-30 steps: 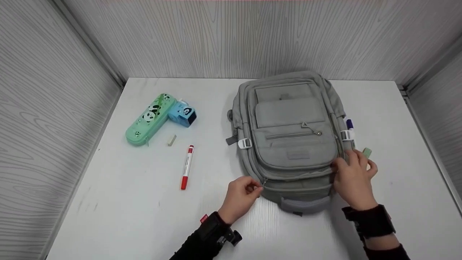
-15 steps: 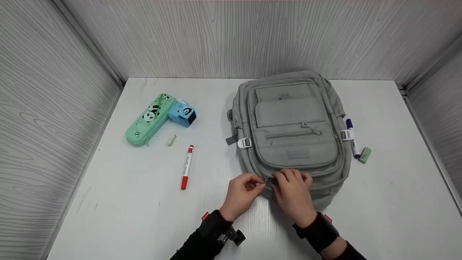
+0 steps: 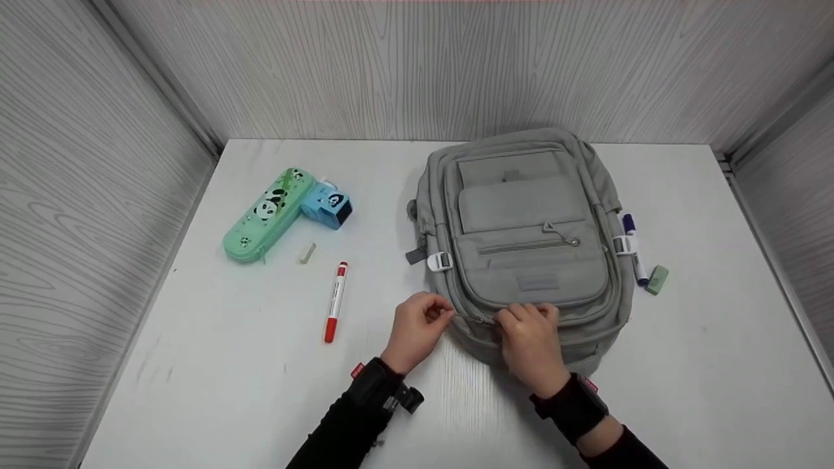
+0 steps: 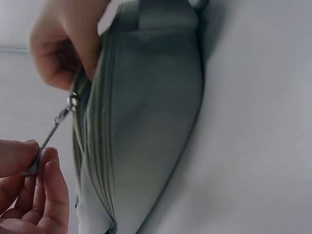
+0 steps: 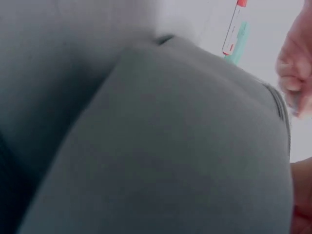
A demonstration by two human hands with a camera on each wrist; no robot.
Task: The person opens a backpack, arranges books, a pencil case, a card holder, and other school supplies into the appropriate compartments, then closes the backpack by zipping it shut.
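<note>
Both hands work at the near end of a grey backpack (image 3: 531, 208): the left hand (image 3: 416, 335) pinches the end of a zipper pull (image 4: 61, 117) between thumb and fingers, drawing its cord out straight, while the right hand (image 3: 533, 352) grips the fabric just beside the zipper, fingers curled over the edge. Black straps (image 3: 570, 407) circle the wrists, above dark sleeves (image 3: 339, 423).

Beneath them spreads a white desk (image 3: 215, 365), its surface lightly glossy, with a soft sheen below the hands and faint grey smudges toward the left. On this surface the backpack lies front side up, right of centre, reaching almost to the desk's far edge. A red marker (image 3: 335, 303) lies well to its left. Close by the bag's right side is a green eraser (image 3: 657, 280), with a blue-capped marker (image 3: 641, 268) just beside it, partly hidden by a white buckle (image 3: 625, 245).

Farther off on the left are a small whitish eraser (image 3: 307, 253), then a mint pencil case (image 3: 268, 218) printed with pandas, touching a blue panda box (image 3: 328, 205).

Pale grey panels with dark wood grain enclose the desk: a left wall (image 3: 91, 260), a right wall (image 3: 795, 182) and a back wall (image 3: 417, 71), with metal strips (image 3: 156, 75) along the corners.
</note>
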